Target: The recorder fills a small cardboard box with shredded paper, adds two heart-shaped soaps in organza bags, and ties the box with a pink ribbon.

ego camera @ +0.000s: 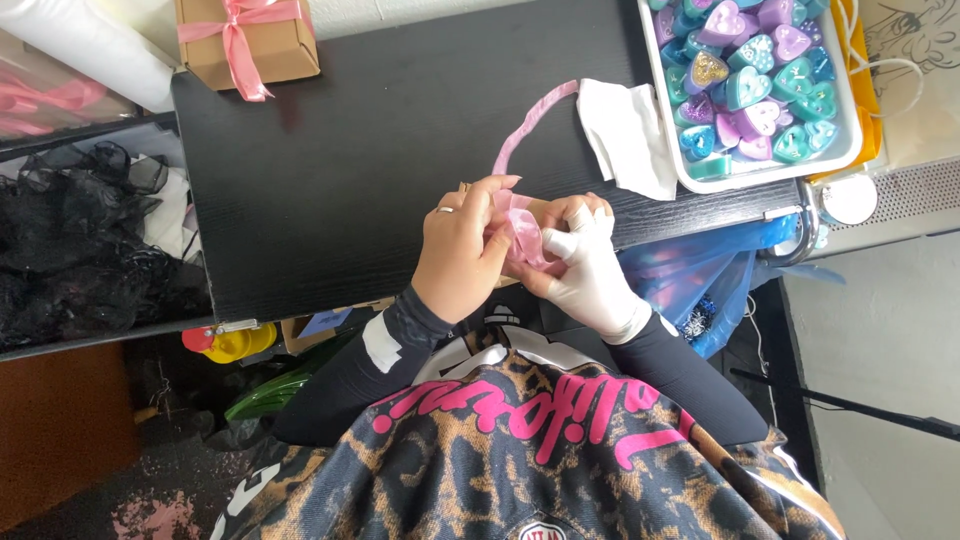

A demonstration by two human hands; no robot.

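Both your hands are closed on the ribbon [520,235] at the table's [330,180] near edge: left hand [462,255] pinching, gloved right hand [590,265] gripping the loop. The tail's long axis runs away up-right toward the cloth [630,135], nearer your right.

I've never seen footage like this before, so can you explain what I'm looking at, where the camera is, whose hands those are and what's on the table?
There is one picture, from a camera worn on a person's head, looking down at their own two hands; no machine is involved. The left hand is bare with a ring; the right hand wears a white glove. Together they work a pink ribbon, whose loose end trails up across the black table. On the table lie a white cloth, a white tray of small heart-shaped pieces in teal, blue and purple, and a cardboard box tied with a pink bow.
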